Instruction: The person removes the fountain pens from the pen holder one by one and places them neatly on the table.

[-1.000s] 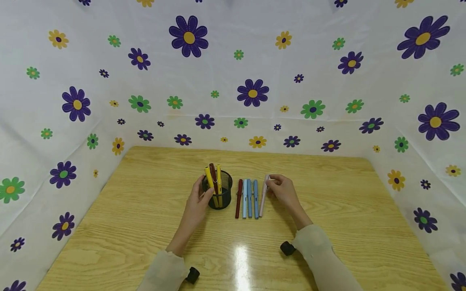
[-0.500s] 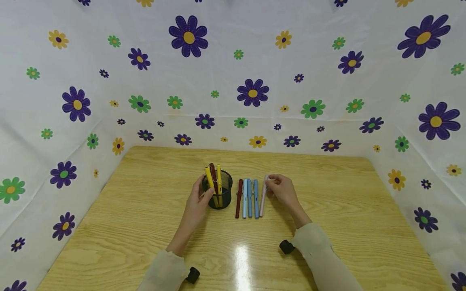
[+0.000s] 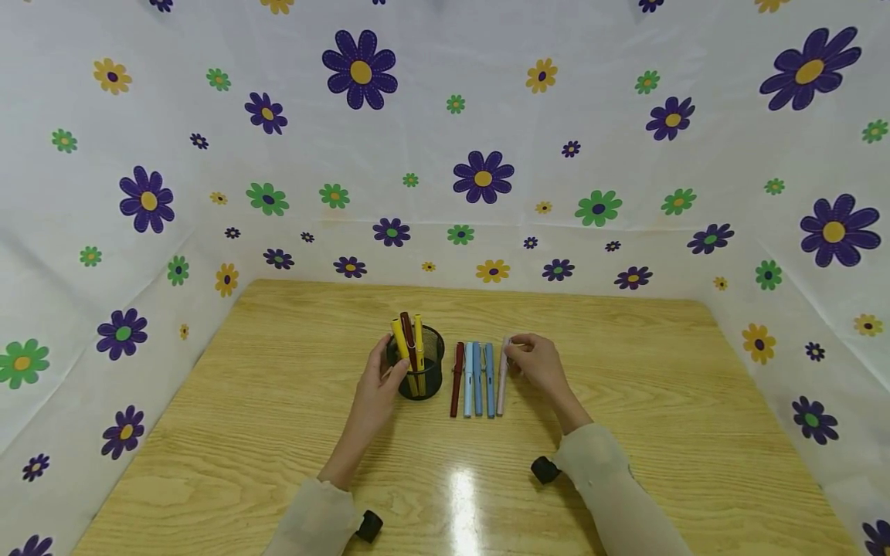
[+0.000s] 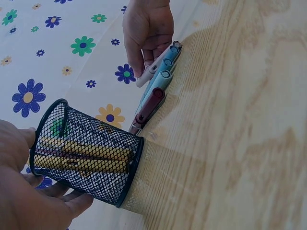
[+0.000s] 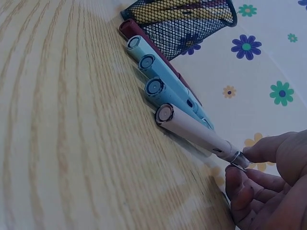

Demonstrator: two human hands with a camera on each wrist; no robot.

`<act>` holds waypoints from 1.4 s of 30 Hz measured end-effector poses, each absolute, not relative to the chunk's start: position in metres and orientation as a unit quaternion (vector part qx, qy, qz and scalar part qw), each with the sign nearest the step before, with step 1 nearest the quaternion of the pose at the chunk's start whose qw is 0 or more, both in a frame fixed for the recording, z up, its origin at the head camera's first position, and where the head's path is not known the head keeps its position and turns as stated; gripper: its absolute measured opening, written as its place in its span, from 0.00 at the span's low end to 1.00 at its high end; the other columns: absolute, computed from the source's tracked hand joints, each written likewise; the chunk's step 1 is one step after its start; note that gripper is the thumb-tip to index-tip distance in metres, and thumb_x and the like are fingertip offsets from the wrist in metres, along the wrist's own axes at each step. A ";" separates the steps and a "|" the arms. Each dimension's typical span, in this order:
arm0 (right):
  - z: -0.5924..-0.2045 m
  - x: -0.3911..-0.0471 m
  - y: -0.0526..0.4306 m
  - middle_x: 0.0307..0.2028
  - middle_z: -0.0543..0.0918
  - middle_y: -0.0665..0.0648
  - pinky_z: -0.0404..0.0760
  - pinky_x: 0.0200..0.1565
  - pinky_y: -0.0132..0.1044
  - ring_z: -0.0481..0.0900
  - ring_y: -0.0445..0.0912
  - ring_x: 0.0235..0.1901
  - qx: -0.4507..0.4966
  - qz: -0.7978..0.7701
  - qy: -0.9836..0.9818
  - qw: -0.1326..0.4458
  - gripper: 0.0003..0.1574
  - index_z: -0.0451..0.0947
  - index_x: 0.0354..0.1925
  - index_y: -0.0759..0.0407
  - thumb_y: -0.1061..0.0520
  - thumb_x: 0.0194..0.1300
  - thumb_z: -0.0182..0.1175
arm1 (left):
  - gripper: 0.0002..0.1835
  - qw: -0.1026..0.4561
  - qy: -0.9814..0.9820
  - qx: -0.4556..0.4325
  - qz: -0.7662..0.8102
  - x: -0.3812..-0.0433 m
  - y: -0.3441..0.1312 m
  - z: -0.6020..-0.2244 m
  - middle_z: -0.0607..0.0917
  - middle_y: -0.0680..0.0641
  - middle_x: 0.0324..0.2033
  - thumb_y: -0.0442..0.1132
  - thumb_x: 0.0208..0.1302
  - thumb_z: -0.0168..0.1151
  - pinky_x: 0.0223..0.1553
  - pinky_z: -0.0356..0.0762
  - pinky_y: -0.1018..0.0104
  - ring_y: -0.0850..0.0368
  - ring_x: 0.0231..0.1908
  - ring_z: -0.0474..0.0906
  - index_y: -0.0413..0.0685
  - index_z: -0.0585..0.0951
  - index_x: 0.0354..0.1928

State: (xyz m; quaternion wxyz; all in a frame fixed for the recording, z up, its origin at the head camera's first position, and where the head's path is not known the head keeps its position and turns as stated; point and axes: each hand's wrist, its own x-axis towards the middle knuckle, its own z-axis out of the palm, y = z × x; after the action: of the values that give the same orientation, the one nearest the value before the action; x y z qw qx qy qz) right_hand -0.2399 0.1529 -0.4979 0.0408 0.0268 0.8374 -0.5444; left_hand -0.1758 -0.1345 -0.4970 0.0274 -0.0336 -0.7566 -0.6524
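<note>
A person's left hand (image 3: 378,386) holds a round black cup made of wire mesh (image 3: 429,380). The thumb and fingers are apart from each other and bend around the left side of the cup. The cup stands upright on a flat wooden table (image 3: 278,432), which has wavy lines in its wood and a shiny spot near the front. The mesh is full of tiny holes, and its rim is thick and smooth. Two long yellow plastic pens (image 3: 399,340) and one dark red plastic pen (image 3: 407,328) stand in the cup, leaning a little.

The right hand (image 3: 541,364) pinches the far end of a pale pink plastic pen (image 3: 502,386), with thumb and fingers clamped on it. This pen is at the right end of a row, just beside a blue pen. It is smooth and shaped like a tube, with a round, flat near end.

The rest of the row lies to the right of the cup: a dark red pen with a glossy skin (image 3: 456,382), then a very light blue plastic pen (image 3: 468,386), then two darker blue plastic pens (image 3: 490,386).
</note>
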 end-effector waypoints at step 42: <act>-0.493 -0.237 0.152 0.42 0.85 0.70 0.76 0.26 0.32 0.84 0.55 0.32 0.014 -0.556 0.830 0.029 0.22 0.77 0.60 0.76 0.61 0.76 0.58 | 0.37 0.030 -0.768 -0.039 -0.639 -0.175 -0.135 -0.498 0.63 0.30 0.75 0.43 0.81 0.54 0.72 0.61 0.40 0.36 0.74 0.61 0.38 0.51 0.81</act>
State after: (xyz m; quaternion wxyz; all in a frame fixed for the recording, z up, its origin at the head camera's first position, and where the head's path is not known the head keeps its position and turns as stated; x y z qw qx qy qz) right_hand -0.2367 0.1516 -0.4926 0.0289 0.0136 0.8304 -0.5562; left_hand -0.1752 -0.1352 -0.4982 0.0297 -0.0386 -0.7675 -0.6392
